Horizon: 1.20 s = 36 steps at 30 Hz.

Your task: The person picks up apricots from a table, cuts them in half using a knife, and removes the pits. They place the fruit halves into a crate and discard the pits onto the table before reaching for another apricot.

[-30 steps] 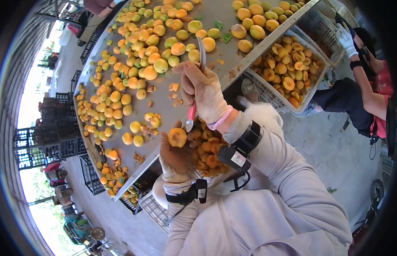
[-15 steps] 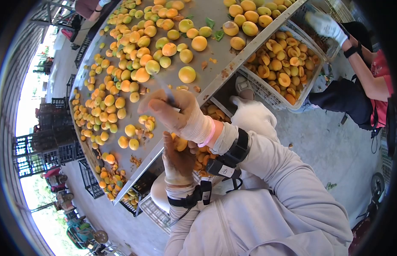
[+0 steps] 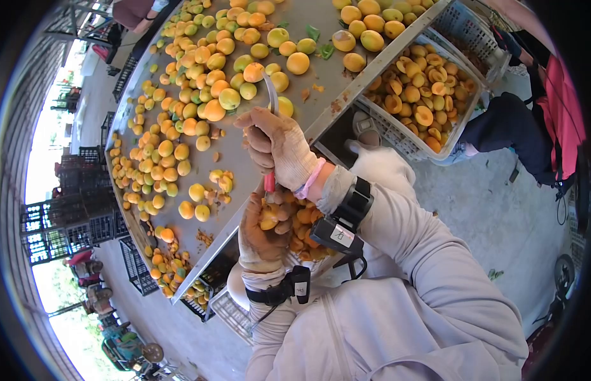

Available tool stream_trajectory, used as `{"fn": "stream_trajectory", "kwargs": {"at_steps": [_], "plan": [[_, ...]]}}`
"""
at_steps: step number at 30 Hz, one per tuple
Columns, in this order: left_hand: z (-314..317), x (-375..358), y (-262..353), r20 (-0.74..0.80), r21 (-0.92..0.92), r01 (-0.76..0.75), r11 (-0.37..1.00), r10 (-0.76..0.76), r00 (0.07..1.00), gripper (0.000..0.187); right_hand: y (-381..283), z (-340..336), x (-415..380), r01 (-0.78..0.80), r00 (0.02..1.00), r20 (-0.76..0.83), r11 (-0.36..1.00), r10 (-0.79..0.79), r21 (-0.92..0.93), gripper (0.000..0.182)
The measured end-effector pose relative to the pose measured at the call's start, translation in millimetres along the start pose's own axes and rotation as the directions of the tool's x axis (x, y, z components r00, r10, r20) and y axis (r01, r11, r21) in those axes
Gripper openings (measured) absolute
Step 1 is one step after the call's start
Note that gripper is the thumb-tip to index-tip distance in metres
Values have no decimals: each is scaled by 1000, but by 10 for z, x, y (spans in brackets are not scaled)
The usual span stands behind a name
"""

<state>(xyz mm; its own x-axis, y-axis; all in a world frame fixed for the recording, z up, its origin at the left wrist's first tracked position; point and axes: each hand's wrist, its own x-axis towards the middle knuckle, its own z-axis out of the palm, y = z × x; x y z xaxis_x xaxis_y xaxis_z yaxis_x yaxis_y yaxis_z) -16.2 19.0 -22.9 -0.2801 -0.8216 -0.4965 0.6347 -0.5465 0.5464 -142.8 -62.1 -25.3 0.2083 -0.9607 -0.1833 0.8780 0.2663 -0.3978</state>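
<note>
My right hand [image 3: 279, 143], in a stained glove, is closed round a knife [image 3: 270, 92]. Its curved blade sticks out above the fist, and the red handle end shows below. Just beneath, my left hand [image 3: 262, 233], also gloved and stained, grips an apricot [image 3: 268, 217] with fingers curled round it. The fruit is partly covered by the fingers. Behind the left hand, apricot halves [image 3: 306, 219] lie heaped close to my lap. Whole apricots [image 3: 214, 110] are spread over the metal table [image 3: 244, 149] beyond my hands.
A crate [image 3: 406, 141] of apricot halves stands right of the table edge. Beside it is a co-worker [image 3: 556, 114] in a red top. Black crates [image 3: 73, 219] are stacked at the left. Another person [image 3: 135, 13] is at the far top left.
My right hand has shifted right and up, turning so the blade and red handle show clearly. My left hand now shows the apricot in its fingers. The co-worker's gloved hand has left view.
</note>
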Motion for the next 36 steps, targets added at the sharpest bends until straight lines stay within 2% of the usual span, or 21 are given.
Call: {"fn": "stream_trajectory", "kwargs": {"at_steps": [1,2,3,5,8,11,12,15,17,19,20,23,24,25,27,28,29,31,32,35,36], "plan": [[-79,2,22,148,1,52,999,-51,988,43,-12,9,-15,-8,1000,12,1000,8,-18,21],[-90,-16,5,93,320,-98,942,72,993,42,-21,21,-28,-16,1000,24,999,17,-36,21],[-20,-45,-20,80,610,-211,764,205,975,41,-25,42,-44,-37,999,25,999,38,-33,21],[1,-22,-107,75,747,-306,590,383,921,39,-15,88,-80,-78,996,28,997,79,-27,21],[-70,120,-167,-39,406,-335,850,382,923,33,76,84,-77,-60,990,130,998,61,-15,23],[-383,271,-282,-43,585,-437,683,565,824,35,316,186,-8,286,958,108,844,-266,-454,24],[-604,337,-259,-61,449,-438,779,516,855,38,221,278,-121,230,973,110,796,-203,-559,22],[-1023,359,-325,-67,196,-369,908,388,919,44,301,321,-211,428,904,293,672,-312,-604,18],[-1127,357,-354,-114,135,-300,944,315,942,48,430,327,-241,590,806,436,472,-401,-655,15],[-1055,312,-337,-179,124,-236,964,256,950,51,443,353,-305,669,736,571,263,-362,-695,12],[-1013,310,-314,-212,134,-210,969,235,949,53,457,361,-345,726,676,684,88,-273,-682,6],[-604,297,-89,-308,243,-180,953,251,917,59,402,303,-179,748,652,639,209,-409,-630,6],[-476,324,17,-274,292,-218,931,299,914,61,368,313,22,784,511,524,120,-681,-608,10],[-377,347,108,-232,333,-266,905,352,907,63,232,176,165,722,585,381,246,-716,-646,12],[-360,374,270,65,322,-464,826,469,881,64,-12,71,126,500,802,124,543,-584,-675,17],[-334,399,339,217,296,-555,778,511,832,65,-32,52,48,315,911,13,675,-412,-667,22],[-271,416,363,195,452,-622,639,610,768,65,-26,60,-1,107,972,-97,764,-216,-636,26],[-64,412,333,206,716,-629,303,769,605,66,92,55,-27,-147,989,-121,691,87,-707,29],[73,393,292,295,800,-596,70,819,492,63,145,25,-39,-267,961,-151,623,233,-735,31],[-83,427,321,548,808,-520,-277,676,492,62,171,-80,-87,-102,940,168,715,296,-691,34],[-55,418,287,498,835,-491,-250,724,478,58,179,-51,-92,-242,934,90,799,346,-551,36]]}}
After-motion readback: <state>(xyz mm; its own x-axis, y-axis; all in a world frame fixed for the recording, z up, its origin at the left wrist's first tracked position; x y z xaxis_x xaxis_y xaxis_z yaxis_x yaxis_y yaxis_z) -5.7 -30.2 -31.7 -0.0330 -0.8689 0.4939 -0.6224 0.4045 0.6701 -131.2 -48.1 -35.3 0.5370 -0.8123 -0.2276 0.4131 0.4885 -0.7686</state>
